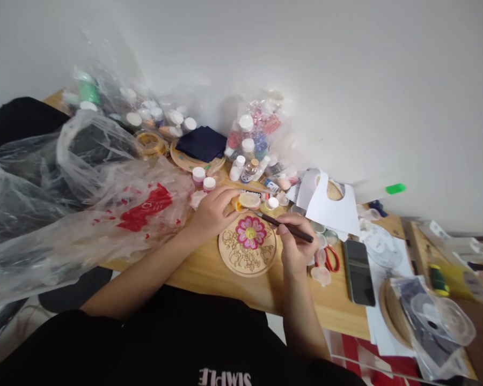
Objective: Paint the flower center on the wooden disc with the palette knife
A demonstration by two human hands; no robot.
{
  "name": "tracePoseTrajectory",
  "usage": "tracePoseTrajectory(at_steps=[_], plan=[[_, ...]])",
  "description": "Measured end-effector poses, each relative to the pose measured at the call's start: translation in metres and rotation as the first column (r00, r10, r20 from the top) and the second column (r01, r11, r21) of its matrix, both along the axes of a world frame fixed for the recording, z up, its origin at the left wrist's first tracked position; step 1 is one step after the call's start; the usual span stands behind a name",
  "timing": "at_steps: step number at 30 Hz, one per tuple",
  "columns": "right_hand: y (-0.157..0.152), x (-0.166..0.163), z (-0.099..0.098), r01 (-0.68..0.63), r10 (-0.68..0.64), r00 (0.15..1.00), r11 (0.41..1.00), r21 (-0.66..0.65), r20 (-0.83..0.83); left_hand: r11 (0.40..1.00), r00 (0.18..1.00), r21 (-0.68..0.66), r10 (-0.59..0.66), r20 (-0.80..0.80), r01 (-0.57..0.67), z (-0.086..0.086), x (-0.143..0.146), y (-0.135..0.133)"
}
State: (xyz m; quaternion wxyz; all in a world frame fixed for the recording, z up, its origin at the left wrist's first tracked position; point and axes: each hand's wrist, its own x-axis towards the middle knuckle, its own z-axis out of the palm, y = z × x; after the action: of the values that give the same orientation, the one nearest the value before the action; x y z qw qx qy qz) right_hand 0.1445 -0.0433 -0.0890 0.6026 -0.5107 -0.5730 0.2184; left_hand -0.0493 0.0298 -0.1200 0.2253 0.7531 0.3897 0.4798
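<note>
My left hand (214,213) is closed around a small yellow paint pot (237,203), whose pale lid (250,200) is flipped open. In my right hand (297,245) is a dark-handled paintbrush (301,234), its tip pointing left, close to the pot; whether it touches the paint I cannot tell. Below both hands lies a round wooden disc (247,262) with carved outlines. A flower (250,232) on it is coloured pink and magenta with a yellow-green centre. The leaves and scrolls around it are bare wood with dark lines.
A crumpled plastic bag (76,236) covers the left side. Paint bottles (237,168) and bagged jars (247,128) stand along the wall. Red-handled scissors (332,259), a phone (359,272) and white paper (326,198) lie at right. The wooden table's (233,287) front edge is near my body.
</note>
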Motion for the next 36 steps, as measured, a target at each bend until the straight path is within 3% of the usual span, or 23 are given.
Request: tracePoseTrajectory(at_steps=[7,14,21,27,36], plan=[[0.0002,0.0024,-0.0001,0.024,-0.024,0.999,1.000,0.000,-0.029,0.991,1.000,-0.137,-0.011,0.010,0.013,0.0046,0.0007,-0.0029],[0.0003,0.0043,-0.0034,0.011,-0.007,0.991,0.999,0.031,-0.133,0.998,0.998,0.069,-0.008,-0.056,0.011,-0.0033,-0.0006,-0.0014],[-0.0005,0.0048,-0.0042,0.015,-0.013,0.994,1.000,0.012,-0.107,0.962,0.991,0.270,0.013,-0.137,0.025,-0.0018,-0.0006,-0.0010],[-0.0009,0.0057,-0.0012,-0.015,0.018,0.998,0.998,0.054,-0.064,0.972,0.990,0.233,0.007,-0.144,0.027,-0.0024,0.0000,-0.0016],[-0.0009,0.0071,0.0028,-0.021,0.021,1.000,0.997,0.079,-0.006,0.958,0.985,0.285,0.037,-0.167,0.013,-0.0013,0.0024,-0.0015]])
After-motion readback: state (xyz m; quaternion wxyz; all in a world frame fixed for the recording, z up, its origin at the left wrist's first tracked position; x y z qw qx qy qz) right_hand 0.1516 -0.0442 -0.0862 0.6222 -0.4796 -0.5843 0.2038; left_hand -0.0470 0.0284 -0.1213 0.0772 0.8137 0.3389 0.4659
